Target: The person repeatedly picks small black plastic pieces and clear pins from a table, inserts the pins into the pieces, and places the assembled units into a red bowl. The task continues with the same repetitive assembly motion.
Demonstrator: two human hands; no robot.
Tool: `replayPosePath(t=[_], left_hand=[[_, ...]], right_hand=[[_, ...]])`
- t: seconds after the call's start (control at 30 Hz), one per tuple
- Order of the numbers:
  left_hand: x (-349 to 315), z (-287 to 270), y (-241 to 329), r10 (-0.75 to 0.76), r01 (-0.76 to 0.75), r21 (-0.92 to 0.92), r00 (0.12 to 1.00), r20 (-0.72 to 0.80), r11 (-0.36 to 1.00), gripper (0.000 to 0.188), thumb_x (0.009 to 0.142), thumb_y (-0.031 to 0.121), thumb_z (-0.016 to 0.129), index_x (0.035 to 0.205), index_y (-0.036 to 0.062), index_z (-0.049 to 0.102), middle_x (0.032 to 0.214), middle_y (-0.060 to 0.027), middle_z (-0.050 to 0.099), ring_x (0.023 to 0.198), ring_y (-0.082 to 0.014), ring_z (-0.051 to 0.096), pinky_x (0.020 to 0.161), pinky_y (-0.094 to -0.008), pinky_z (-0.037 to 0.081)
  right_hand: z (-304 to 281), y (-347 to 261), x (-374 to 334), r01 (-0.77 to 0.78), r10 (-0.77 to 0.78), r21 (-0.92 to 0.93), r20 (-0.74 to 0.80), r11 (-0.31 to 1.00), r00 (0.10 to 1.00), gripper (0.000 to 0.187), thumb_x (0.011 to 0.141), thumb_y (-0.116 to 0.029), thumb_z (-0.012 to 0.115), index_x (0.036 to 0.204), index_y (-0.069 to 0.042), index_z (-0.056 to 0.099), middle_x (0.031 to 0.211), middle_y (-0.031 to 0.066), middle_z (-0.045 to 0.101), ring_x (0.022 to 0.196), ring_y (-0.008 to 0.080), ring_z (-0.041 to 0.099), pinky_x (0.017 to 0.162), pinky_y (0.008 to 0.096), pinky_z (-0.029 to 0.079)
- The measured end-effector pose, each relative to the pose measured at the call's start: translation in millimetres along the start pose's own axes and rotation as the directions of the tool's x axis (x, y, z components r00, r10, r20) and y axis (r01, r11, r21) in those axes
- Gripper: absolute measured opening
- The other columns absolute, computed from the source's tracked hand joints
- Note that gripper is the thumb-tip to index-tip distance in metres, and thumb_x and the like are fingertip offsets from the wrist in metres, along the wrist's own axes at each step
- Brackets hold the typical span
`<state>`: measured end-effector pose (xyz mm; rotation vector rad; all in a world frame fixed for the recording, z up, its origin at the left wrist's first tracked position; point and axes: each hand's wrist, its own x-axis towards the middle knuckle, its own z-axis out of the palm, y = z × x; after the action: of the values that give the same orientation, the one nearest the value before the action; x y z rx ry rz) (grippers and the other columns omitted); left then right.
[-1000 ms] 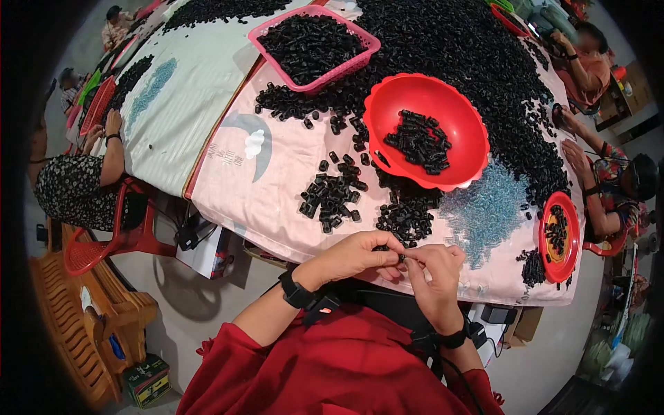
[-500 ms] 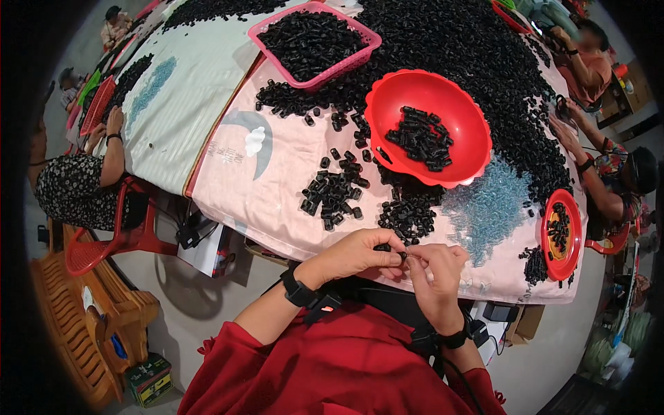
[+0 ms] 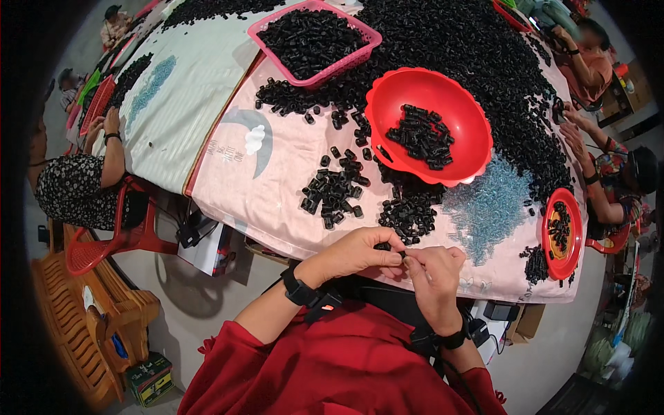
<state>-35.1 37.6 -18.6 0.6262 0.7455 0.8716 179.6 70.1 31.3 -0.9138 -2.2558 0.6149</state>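
Note:
Just over the table's near edge, my two hands meet at the fingertips. My left hand (image 3: 354, 254) is closed on a small black plastic part (image 3: 403, 254), its end poking out between thumb and index finger. Another black bit (image 3: 382, 246) shows within the curl of the same hand. The fingers of my right hand (image 3: 437, 271) pinch at the end of that part; whatever they hold is too small to make out. Right beyond my hands lie a pile of black caps (image 3: 408, 220) and a heap of thin, pale blue clear pieces (image 3: 487, 207).
A red scalloped bowl (image 3: 387, 104) holds some assembled-looking black parts. Behind it stand a pink basket (image 3: 377, 40) full of black pieces and a large black mound (image 3: 443, 41). Loose black caps (image 3: 335, 190) lie left. A red oval tray (image 3: 575, 259) sits right. Other people work around the tables.
My hands stay together in nearly the same spot, with the right fingers shifting slightly at the black part. At the right, a co-worker's hands have moved a little.

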Motion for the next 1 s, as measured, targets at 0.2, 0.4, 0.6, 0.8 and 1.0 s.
replayPosePath(t=[0.2,0.4,0.6,0.8,1.0], left_hand=[[1,-3,-2,0.030,-0.030,0.000,0.999,0.019,1.000,0.015,0.105,0.009,0.070,0.118,0.0016,0.067,0.108,-0.0094,0.075,0.096,-0.0176,0.077,0.085,-0.0311,0.065],[-3,-3,8,-0.047,0.050,-0.035,0.996,0.079,0.998,0.015,0.103,0.005,0.071,0.117,-0.0003,0.067,0.111,-0.0117,0.076,0.101,-0.0204,0.077,0.088,-0.0335,0.066],[-2,-8,8,-0.070,0.073,-0.019,0.990,0.125,0.997,0.016,0.103,0.005,0.071,0.117,-0.0016,0.067,0.113,-0.0133,0.076,0.099,-0.0200,0.077,0.088,-0.0320,0.066],[-5,-4,15,-0.114,0.114,0.009,0.988,0.102,0.993,0.016,0.103,0.007,0.072,0.118,0.0002,0.068,0.112,-0.0117,0.077,0.097,-0.0184,0.078,0.086,-0.0291,0.065],[-5,-4,15,-0.095,0.095,0.000,0.989,0.111,0.995,0.016,0.104,0.009,0.072,0.118,0.0021,0.068,0.112,-0.0105,0.077,0.096,-0.0175,0.078,0.084,-0.0273,0.065]], right_hand=[[-9,4,-1,0.055,-0.053,-0.035,0.058,0.998,0.997,0.023,0.091,-0.003,0.076,0.114,-0.006,0.077,0.094,0.0041,0.074,0.086,0.0203,0.066,0.090,0.0405,0.036],[1,38,-9,-0.157,0.151,-0.083,-0.071,0.984,0.986,0.018,0.093,-0.005,0.076,0.111,-0.008,0.075,0.093,0.0038,0.071,0.088,0.0209,0.064,0.094,0.0396,0.037],[14,42,-2,0.053,-0.054,-0.310,0.005,0.949,0.999,0.019,0.089,-0.012,0.080,0.106,-0.011,0.072,0.099,0.0024,0.071,0.095,0.0223,0.066,0.095,0.0433,0.036],[15,43,1,0.071,-0.053,-0.361,0.059,0.930,0.997,0.021,0.087,-0.015,0.082,0.103,-0.011,0.069,0.099,0.0022,0.069,0.097,0.0230,0.065,0.093,0.0449,0.036],[11,37,7,0.108,-0.075,-0.384,0.100,0.917,0.992,0.020,0.088,-0.015,0.081,0.101,-0.010,0.067,0.096,0.0038,0.066,0.092,0.0250,0.062,0.091,0.0455,0.037]])
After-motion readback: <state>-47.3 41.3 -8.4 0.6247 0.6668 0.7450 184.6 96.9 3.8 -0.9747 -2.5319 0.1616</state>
